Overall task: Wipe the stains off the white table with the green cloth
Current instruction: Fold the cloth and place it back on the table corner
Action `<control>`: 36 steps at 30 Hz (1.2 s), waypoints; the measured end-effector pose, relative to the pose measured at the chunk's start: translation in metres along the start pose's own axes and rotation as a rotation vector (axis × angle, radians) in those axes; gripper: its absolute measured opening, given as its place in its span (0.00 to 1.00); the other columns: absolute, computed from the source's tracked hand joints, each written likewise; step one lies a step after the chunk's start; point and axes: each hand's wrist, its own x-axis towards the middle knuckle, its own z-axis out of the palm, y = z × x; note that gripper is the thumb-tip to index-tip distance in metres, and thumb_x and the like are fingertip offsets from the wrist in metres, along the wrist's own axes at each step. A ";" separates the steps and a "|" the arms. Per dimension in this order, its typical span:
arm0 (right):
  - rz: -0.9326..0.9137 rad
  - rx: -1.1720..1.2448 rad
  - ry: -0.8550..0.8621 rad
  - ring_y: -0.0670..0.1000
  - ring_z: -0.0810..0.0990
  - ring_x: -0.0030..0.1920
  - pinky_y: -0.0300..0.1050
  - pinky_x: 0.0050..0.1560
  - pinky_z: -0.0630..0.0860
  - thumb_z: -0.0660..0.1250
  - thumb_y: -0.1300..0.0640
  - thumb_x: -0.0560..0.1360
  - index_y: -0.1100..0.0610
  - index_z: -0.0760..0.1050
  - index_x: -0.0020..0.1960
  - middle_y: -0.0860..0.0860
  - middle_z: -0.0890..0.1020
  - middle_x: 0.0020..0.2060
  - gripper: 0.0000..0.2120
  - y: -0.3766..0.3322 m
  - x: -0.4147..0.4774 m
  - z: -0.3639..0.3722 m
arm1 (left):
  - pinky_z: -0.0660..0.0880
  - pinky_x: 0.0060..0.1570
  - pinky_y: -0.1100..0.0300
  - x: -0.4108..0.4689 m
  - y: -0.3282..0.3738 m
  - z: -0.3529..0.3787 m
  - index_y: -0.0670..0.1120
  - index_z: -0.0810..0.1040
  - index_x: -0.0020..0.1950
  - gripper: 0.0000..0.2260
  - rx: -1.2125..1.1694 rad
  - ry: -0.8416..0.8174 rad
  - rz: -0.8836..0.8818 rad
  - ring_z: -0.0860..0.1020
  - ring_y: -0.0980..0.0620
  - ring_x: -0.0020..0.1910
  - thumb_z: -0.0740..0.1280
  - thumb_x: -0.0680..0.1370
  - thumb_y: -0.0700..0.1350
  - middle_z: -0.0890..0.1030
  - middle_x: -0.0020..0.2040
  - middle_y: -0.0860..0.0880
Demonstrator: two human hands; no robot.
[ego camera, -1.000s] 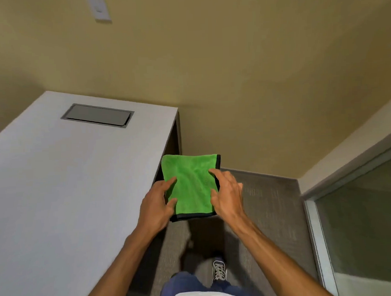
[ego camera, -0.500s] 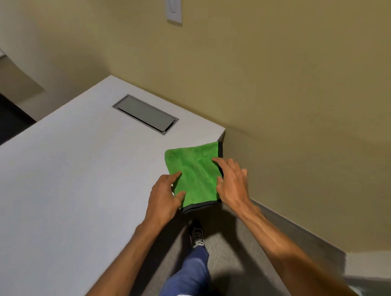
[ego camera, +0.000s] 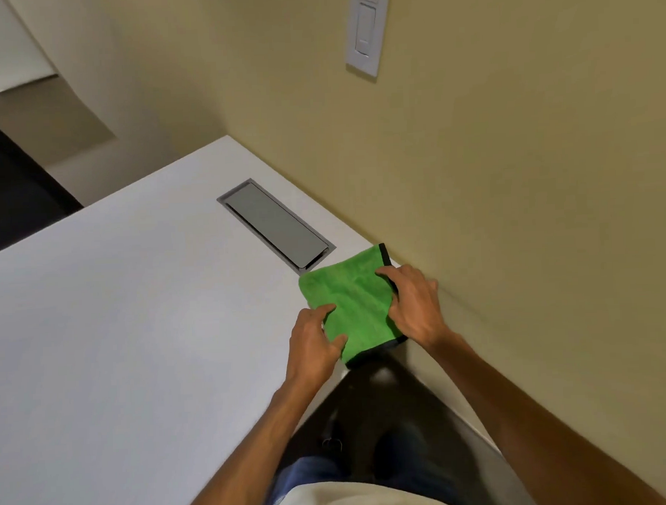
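A folded green cloth (ego camera: 358, 304) with a dark border is held over the right corner of the white table (ego camera: 138, 334). My left hand (ego camera: 314, 341) grips its near-left edge between thumb and fingers. My right hand (ego camera: 410, 304) holds its right edge, fingers spread on top. I cannot tell whether the cloth touches the tabletop. No stains are discernible on the table surface.
A grey rectangular cable hatch (ego camera: 276, 226) is set into the table just beyond the cloth. A beige wall with a white light switch (ego camera: 365, 30) runs along the table's right side. My legs and a shoe stand on dark floor below the table's edge.
The view has swung left and both hands have carried the cloth from beside the table's edge to over its right corner, near the hatch.
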 end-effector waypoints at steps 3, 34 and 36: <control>-0.035 -0.033 -0.073 0.55 0.73 0.63 0.48 0.56 0.60 0.63 0.69 0.73 0.50 0.72 0.71 0.53 0.77 0.59 0.29 0.009 0.035 0.002 | 0.73 0.50 0.61 0.024 0.003 0.013 0.48 0.73 0.73 0.27 -0.012 0.001 -0.070 0.77 0.50 0.50 0.76 0.75 0.44 0.72 0.55 0.51; -0.316 0.133 -0.441 0.65 0.77 0.51 0.58 0.53 0.75 0.60 0.73 0.73 0.65 0.75 0.68 0.65 0.78 0.51 0.24 0.112 0.193 0.084 | 0.74 0.68 0.48 0.124 -0.002 0.123 0.46 0.62 0.82 0.39 -0.078 -0.050 -0.573 0.75 0.41 0.68 0.76 0.74 0.46 0.65 0.77 0.45; -0.339 0.180 -0.400 0.66 0.78 0.48 0.61 0.49 0.76 0.60 0.75 0.73 0.67 0.76 0.66 0.66 0.78 0.49 0.23 0.111 0.195 0.083 | 0.75 0.68 0.48 0.125 -0.003 0.124 0.47 0.62 0.82 0.39 -0.088 -0.033 -0.581 0.75 0.41 0.67 0.76 0.74 0.46 0.66 0.77 0.45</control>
